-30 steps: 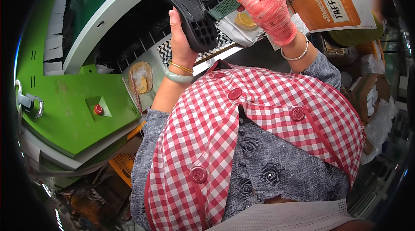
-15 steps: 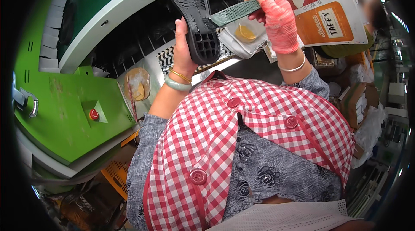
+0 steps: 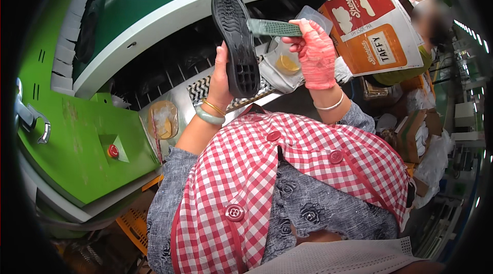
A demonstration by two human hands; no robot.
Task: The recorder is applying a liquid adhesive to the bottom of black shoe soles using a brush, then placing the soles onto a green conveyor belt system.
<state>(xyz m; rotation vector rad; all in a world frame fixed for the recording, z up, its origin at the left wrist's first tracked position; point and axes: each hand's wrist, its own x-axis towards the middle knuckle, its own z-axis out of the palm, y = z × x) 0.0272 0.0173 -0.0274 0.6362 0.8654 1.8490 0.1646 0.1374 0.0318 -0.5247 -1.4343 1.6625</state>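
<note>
Sole: the black sole (image 3: pixel 236 43) stands nearly upright in front of the person, toe up, its treaded face and the open cells at its heel turned toward us.
Left hand: the left hand (image 3: pixel 222 81) grips the sole by its left edge, thumb against the side; the other fingers are hidden behind it, so I can't tell how they lie.
Right hand: the right hand (image 3: pixel 314 51), in a red wrap (image 3: pixel 319 69), pinches the end of a green tool (image 3: pixel 277 28) between thumb and fingers.
Tool: it lies almost level, its far tip meeting the sole's right edge, as far as I can see.
Wrists: gold (image 3: pixel 213 105) and pale green (image 3: pixel 209 116) bangles on the left, a silver one (image 3: pixel 330 102) on the right.
Bench: a dish (image 3: pixel 163 120) sits left of the forearm; a tub (image 3: pixel 286 62) holding something yellow is below the tool.
Machine: green (image 3: pixel 72 120), with a red button (image 3: pixel 113 151), at left.
</note>
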